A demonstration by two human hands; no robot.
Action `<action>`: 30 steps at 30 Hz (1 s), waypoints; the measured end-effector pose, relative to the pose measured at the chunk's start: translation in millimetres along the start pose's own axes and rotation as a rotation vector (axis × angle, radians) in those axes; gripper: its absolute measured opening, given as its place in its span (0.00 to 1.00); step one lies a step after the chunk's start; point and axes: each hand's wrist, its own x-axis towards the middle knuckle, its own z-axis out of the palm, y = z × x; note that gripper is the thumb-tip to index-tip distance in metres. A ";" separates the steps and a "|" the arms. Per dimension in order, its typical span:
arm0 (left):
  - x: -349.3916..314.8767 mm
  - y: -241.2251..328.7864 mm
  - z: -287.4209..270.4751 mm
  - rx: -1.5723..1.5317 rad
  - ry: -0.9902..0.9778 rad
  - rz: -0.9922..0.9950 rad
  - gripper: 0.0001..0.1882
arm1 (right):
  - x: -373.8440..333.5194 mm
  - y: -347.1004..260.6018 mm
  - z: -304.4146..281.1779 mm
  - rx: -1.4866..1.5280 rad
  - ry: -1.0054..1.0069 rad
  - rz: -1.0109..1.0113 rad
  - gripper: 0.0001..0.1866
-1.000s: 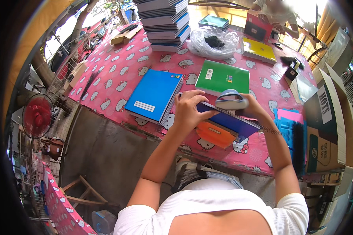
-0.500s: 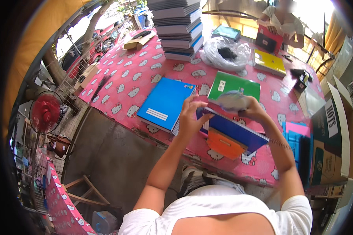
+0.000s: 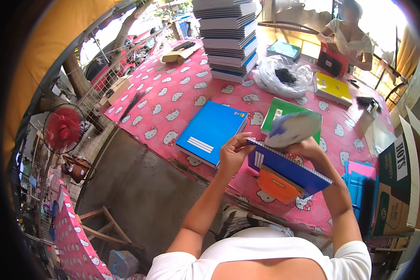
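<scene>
A dark blue notebook stands tilted near the table's front edge, with a wire coil along its upper edge. The coil's loose end sticks out past the right corner, against my right forearm. My left hand pinches the notebook's upper left corner between thumb and fingers. Behind the coil, my right hand is closed on a pale oval thing with bluish marks, blurred, its kind unclear. An orange block-like piece rests against the notebook's near side. A bright blue notebook stack lies left of my hands; a green notebook lies beyond them.
A tall stack of notebooks rises at the back, beside a clear plastic bag with black contents. Yellow notebooks lie back right. An open cardboard box stands at right. Across the table, another person holds a red-and-black item.
The scene has shifted slightly right and down in the picture. My left fingers have closed from a spread pose onto the notebook's corner. The pale oval thing is tilted differently.
</scene>
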 end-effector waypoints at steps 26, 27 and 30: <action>-59.1 181.7 34.4 0.087 0.277 1.055 0.13 | -382.9 101.8 -61.9 -1.260 0.591 0.526 0.23; -69.8 177.8 39.3 0.257 0.111 0.983 0.11 | -382.7 100.7 -60.8 -1.288 0.596 0.567 0.23; -84.8 130.5 66.5 0.474 -0.147 0.739 0.11 | -374.6 101.3 -58.7 -1.288 0.607 0.620 0.24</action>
